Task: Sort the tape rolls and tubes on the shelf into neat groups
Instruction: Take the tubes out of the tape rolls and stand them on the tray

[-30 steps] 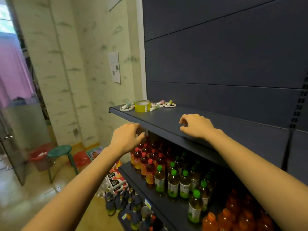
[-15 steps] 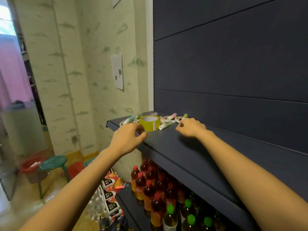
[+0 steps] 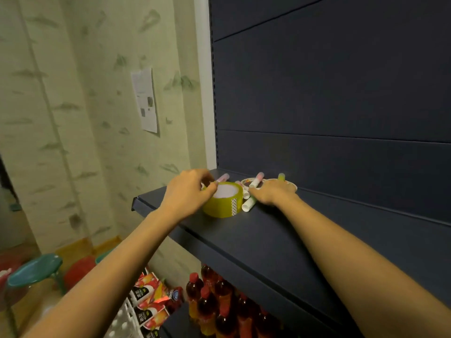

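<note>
Sorting looks barely begun: mid-frame on the shelf, tubes and small tape rolls lie mixed beside the yellow tape roll, the left hand curling at its rim and the right hand covering the small rolls, neither grasp discernible.

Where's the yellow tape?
In the head view, the wide yellow tape roll sits at the left end of the dark shelf, between the left hand touching it and a white tube on its right.

Printed notice fixed to patterned wall; teal stool at lower left, red tub just beside it; red-capped bottles crowded beside printed cartons.
</note>
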`<state>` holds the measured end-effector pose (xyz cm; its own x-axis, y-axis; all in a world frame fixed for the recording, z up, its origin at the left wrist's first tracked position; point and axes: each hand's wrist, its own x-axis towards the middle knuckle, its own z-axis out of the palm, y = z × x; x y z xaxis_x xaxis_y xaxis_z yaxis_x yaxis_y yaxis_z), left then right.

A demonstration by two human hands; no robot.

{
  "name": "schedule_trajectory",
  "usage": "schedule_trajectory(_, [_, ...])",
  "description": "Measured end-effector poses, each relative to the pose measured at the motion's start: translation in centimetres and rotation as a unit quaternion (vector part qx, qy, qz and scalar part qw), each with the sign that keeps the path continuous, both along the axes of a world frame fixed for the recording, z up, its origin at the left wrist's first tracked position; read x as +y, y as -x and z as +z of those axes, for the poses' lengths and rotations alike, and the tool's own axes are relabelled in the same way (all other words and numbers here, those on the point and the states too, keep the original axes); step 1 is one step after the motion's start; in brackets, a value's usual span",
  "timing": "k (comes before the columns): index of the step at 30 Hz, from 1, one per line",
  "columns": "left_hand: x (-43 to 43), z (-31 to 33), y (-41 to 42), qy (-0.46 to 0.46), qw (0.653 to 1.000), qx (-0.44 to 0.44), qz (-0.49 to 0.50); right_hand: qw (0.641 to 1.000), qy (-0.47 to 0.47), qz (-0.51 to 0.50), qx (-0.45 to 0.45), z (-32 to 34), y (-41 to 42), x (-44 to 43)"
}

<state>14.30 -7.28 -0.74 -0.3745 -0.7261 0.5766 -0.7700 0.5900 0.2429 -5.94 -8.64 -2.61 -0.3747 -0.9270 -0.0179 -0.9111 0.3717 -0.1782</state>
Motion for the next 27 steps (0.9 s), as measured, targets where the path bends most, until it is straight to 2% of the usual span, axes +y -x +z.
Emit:
schedule_trajectory(2, [-2.5, 0.4, 0.4, -0.004, 1.0, -0.002, -0.025, 0.999, -0.002, -0.008, -0.036, 0.4, -0.2, -1.1])
schedule_trajectory(5, [-6.5, 0.8, 1.3, -0.021, 0.998, -0.025, -0.046, 0.973, -0.029, -0.022, -0.226, 1.7, -0.5, -2.0])
schedule_trajectory(6, [-7.8, 0.9, 1.8, -0.029, 0.998, -0.034, -0.053, 0.966, -0.036, -0.043, -0.254, 2.0, -0.5, -2.4])
schedule_trajectory(8, [-10.4, 1.0, 2.9, -0.045, 0.995, -0.056, -0.067, 0.987, -0.002, -0.097, -0.127, 2.3, 0.1, -2.6])
schedule_trajectory(10, [-12.6, 1.0, 4.3, -0.061, 0.991, -0.088, -0.075, 0.994, 0.026, -0.071, -0.072, 2.7, 1.2, -2.5])
schedule_trajectory(18, [-17.8, 0.1, 9.2, -0.188, 0.953, -0.233, -0.04, 0.988, 0.082, -0.124, -0.028, 3.2, 2.9, -0.5])
schedule_trajectory(23, [-18.8, -0.4, 10.2, -0.273, 0.927, -0.252, -0.058, 0.981, 0.118, -0.151, -0.017, 3.1, 2.5, 0.8])
schedule_trajectory(27, [-19.2, -0.5, 10.3, -0.334, 0.913, -0.215, -0.09, 0.975, 0.139, -0.174, 0.012, 2.8, 2.0, 1.6])
